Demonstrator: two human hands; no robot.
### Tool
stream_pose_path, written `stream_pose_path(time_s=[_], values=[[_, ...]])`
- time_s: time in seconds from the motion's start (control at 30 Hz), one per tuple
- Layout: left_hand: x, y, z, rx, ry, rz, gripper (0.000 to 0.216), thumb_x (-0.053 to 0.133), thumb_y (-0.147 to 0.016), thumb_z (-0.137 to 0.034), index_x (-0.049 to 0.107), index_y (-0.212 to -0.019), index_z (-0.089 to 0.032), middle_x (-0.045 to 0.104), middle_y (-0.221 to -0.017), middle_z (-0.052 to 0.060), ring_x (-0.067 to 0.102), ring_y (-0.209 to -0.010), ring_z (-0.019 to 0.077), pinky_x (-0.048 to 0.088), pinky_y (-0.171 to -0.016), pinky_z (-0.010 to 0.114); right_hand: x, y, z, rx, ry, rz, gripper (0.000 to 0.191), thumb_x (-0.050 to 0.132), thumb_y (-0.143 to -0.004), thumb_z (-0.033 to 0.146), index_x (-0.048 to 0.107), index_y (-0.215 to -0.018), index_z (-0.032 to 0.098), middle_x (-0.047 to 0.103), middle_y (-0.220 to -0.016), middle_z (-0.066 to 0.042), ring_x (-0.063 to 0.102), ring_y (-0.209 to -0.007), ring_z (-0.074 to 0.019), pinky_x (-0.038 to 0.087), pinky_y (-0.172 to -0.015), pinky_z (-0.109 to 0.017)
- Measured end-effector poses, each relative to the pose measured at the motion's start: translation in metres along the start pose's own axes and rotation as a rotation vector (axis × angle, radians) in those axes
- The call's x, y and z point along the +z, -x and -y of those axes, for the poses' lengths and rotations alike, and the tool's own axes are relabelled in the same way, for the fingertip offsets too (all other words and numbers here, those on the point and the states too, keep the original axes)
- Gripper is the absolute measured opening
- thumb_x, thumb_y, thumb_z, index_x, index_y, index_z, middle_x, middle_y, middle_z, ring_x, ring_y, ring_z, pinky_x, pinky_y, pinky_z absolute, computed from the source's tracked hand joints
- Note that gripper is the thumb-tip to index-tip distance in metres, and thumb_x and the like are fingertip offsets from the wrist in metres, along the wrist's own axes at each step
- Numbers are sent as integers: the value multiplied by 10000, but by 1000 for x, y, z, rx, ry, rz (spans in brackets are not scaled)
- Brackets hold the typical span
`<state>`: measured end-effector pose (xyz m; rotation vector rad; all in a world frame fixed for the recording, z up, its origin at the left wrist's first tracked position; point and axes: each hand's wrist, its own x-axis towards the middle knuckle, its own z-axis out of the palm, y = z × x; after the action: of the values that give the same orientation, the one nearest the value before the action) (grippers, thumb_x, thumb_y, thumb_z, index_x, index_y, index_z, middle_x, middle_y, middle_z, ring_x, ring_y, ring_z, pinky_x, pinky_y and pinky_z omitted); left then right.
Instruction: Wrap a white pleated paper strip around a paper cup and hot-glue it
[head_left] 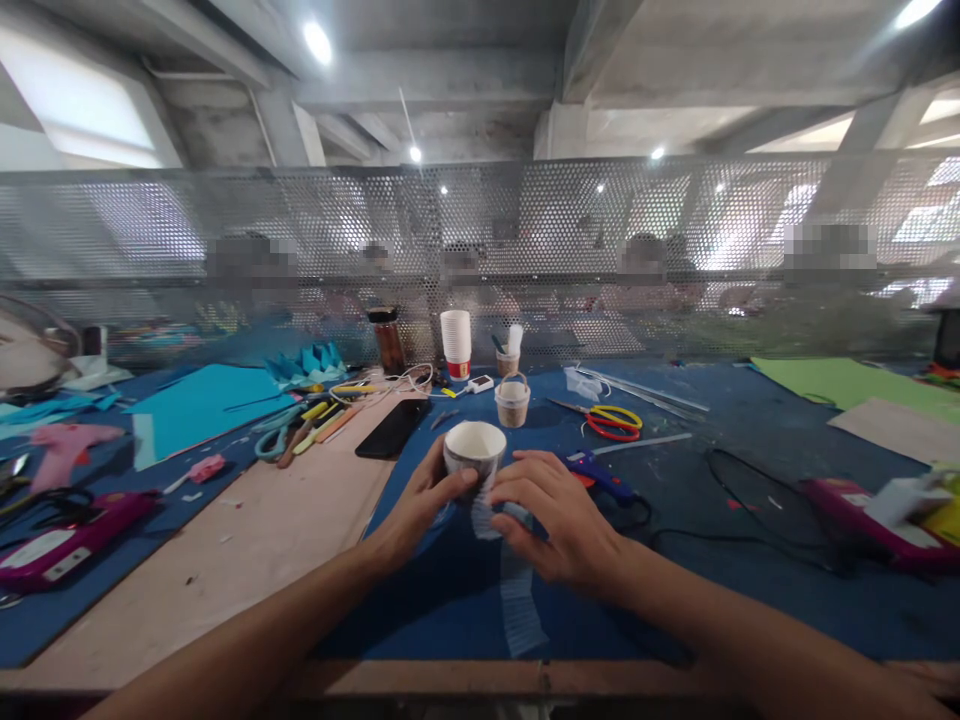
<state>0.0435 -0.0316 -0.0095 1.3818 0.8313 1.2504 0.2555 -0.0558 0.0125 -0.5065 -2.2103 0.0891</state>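
The left hand (420, 505) is closed around the left side of a white paper cup (474, 447), thumb and fingers pressed to its wall, and holds it upright at the middle of the blue table (750, 440). Whether the cup's base rests on the table cannot be told. The right hand (559, 515) grips from the other side, its bent fingers pinching a pale ribbed strip (519, 590) against the cup. The strip trails from there toward the near edge. At the far left lies a pink glue gun (64, 445), with a magenta glue gun (67, 540) nearer. A brown board (255, 530) runs to the left of the left hand, and a black phone (394, 428) lies at the board's far end. Beyond the cup stand a stack of paper cups (455, 345) and a small handled cup (513, 400). To the right of these lie red and yellow scissors (615, 420), and a blue glue gun (600, 475) lies just behind the right hand. A green sheet (847, 385) lies far right.
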Motion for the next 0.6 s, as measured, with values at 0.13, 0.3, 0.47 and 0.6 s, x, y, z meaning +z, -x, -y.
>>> stream_pose_path(time_s=[0.13, 0.3, 0.47, 0.6], values=[[0, 0, -7, -29, 37, -8, 437, 730, -841, -360, 643, -1249, -228, 676, -1248, 78, 572, -1193, 283, 438, -1033, 368, -4, -1, 1, 26, 49, -48, 136, 532, -991, 187, 589, -1104, 238, 728, -1036, -67, 659, -1005, -234, 473, -981, -441], [1, 1, -17, -63, 98, -36, 493, 736, -832, -375, 629, -1294, -241, 682, -1265, 75, 586, -1181, 273, 487, -949, 334, -6, 0, -6, 191, 25, -198, 102, 588, -987, 217, 577, -1085, 243, 680, -1036, -66, 632, -991, -236, 478, -895, -395], [0, 2, -19, -61, 155, -61, 535, 722, -852, -368, 590, -1359, -259, 683, -1278, 72, 592, -1213, 277, 500, -958, 360, -9, -3, -12, 382, -133, -376, 36, 565, -1009, 266, 583, -999, 236, 625, -981, -48, 610, -942, -208, 481, -862, -355], [-2, 1, -17, -27, 155, -79, 543, 707, -874, -358, 573, -1388, -249, 674, -1297, 80, 597, -1212, 279, 494, -977, 379, -13, -8, -15, 510, -284, -439, 125, 564, -1017, 328, 600, -961, 222, 649, -901, -30, 628, -861, -184, 494, -815, -319]])
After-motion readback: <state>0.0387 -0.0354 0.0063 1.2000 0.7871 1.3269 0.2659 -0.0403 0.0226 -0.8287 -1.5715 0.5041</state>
